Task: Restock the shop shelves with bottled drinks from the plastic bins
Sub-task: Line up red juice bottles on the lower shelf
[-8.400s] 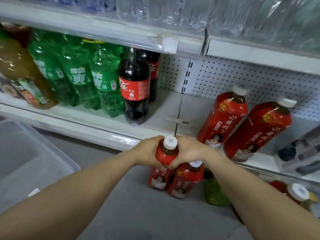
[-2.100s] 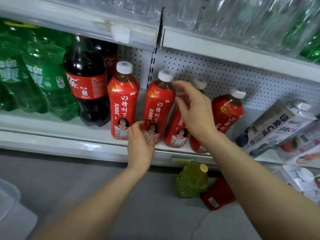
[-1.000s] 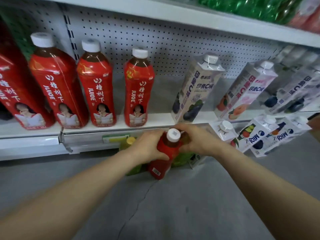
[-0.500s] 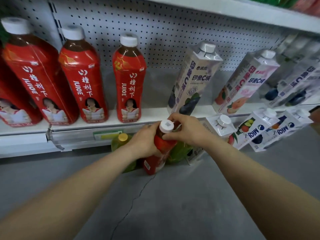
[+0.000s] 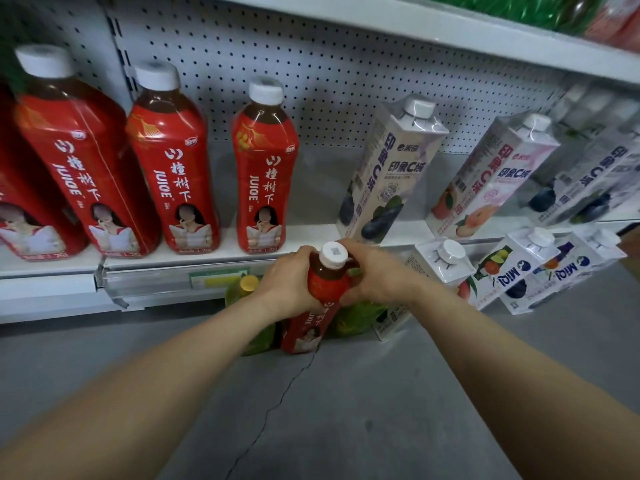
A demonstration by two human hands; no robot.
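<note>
Grip: left (image 5: 287, 282) and right (image 5: 377, 276) round bottle (image 5: 327, 288)

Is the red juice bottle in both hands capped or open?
Capped. The white cap sits on the red juice bottle that the left hand and right hand grip.

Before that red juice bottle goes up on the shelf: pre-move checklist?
1. Grip: left hand and right hand both curl round the held red juice bottle at its shoulder: ok.
2. Closure: white cap on: ok.
3. Gap on the shelf between the rightmost shelved juice bottle and the purple-fruit carton: ok.
4. Base off the floor: cannot tell.
5. Clearance: green bottle crowds the right hand, could tip on lift: not ok.
</note>
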